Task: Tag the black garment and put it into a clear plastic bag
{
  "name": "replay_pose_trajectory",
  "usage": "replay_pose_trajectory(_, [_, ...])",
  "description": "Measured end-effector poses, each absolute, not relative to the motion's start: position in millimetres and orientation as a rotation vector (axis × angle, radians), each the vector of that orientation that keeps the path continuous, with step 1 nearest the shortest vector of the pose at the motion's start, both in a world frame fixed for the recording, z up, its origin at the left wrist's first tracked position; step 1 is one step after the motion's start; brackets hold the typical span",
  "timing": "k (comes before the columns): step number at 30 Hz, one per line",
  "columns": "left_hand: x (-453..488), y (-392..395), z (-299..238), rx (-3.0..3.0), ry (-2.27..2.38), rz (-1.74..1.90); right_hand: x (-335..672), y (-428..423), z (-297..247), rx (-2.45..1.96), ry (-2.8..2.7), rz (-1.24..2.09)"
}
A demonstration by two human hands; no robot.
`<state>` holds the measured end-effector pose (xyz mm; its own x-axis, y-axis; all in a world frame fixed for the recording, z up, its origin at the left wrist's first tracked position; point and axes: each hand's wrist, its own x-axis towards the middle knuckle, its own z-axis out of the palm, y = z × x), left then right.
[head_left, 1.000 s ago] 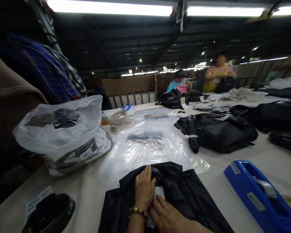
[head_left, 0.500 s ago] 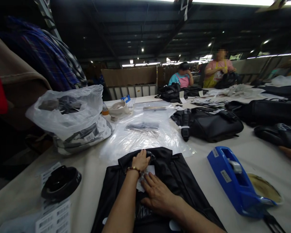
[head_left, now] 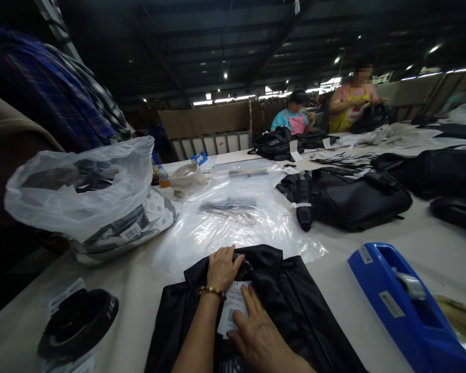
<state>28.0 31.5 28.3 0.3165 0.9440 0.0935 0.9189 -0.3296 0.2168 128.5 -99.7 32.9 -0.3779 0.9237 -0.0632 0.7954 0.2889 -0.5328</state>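
Observation:
A black leather-look piece [head_left: 295,305] lies in front of me on the table; whether it is a bag or a garment I cannot tell. On its upper part is a white printed paper tag [head_left: 233,305]. My left hand [head_left: 223,267], with a bead bracelet at the wrist, rests at the piece's top edge above the tag, thumb apart from the fingers. Spread flat, my right hand [head_left: 256,331] lies over the tag's right side, covering part of it. Neither hand visibly grips anything.
Clear plastic bags [head_left: 233,233] lie just beyond the black piece. A blue tape dispenser [head_left: 404,305] stands at right, a black ring-shaped object [head_left: 81,321] at left. Beyond are a filled plastic sack [head_left: 81,207] and black bags [head_left: 361,199]. Two people [head_left: 353,103] work at the far side.
My left hand's fingers have shifted slightly at the top edge. My right hand has moved a little down and right, so more of the tag shows. The camera view has shifted.

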Motion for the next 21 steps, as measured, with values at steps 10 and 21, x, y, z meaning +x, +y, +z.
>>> replay_pose_trajectory(10, [25.2, 39.8, 25.0, 2.369, 1.738, 0.402, 112.8, -85.7, 38.2, -1.886, -2.209, 0.767])
replay_pose_trajectory(21, [30.1, 33.3, 34.1, 2.622, 1.673, 0.293, 117.8, -83.0, 25.2, -1.807, -2.239, 0.851])
